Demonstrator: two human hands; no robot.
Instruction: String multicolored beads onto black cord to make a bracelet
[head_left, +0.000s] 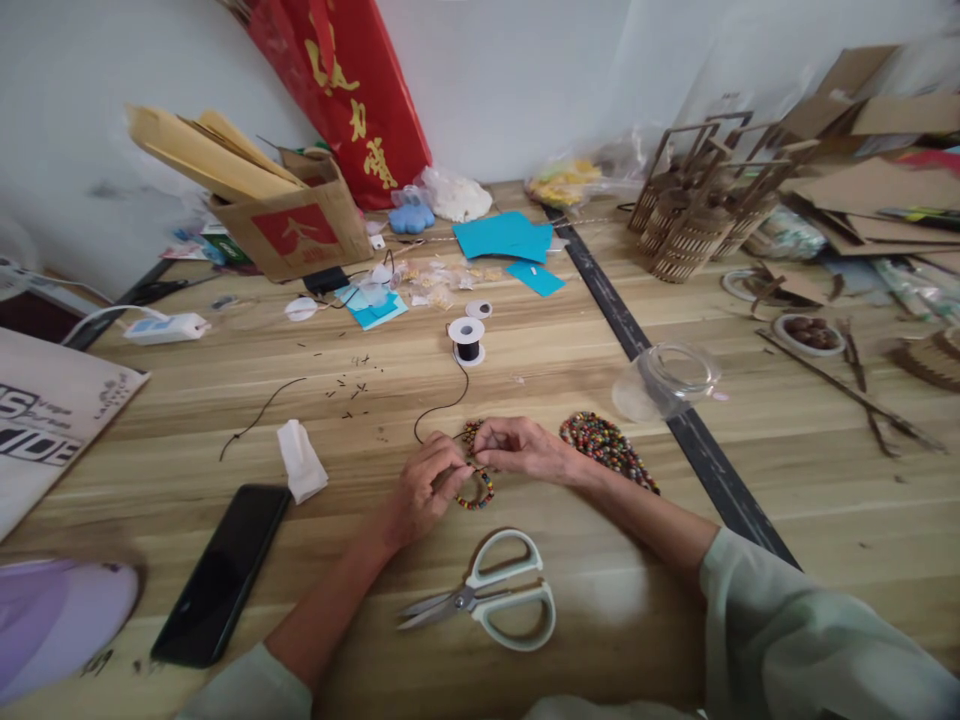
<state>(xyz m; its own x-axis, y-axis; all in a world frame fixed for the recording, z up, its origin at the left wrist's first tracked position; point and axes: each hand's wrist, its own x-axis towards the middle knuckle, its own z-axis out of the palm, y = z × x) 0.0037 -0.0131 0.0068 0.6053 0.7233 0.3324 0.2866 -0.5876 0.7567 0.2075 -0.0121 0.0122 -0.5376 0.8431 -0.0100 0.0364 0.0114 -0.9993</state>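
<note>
My left hand (427, 490) and my right hand (517, 447) meet over the wooden table, both with fingers pinched on a small bracelet of coloured beads (475, 494) strung on black cord. The cord runs from my fingers up to a white spool of black thread (466, 340). A pile of mixed coloured beads (606, 446) lies just right of my right hand. White-handled scissors (487, 598) lie below my hands, closed.
A black phone (222, 572) and a crumpled tissue (300, 460) lie to the left. A clear plastic jar (666, 380) lies on its side to the right. Blue paper (504, 238), a cardboard box (300, 226), wooden baskets (690, 226) and cardboard scraps crowd the far side.
</note>
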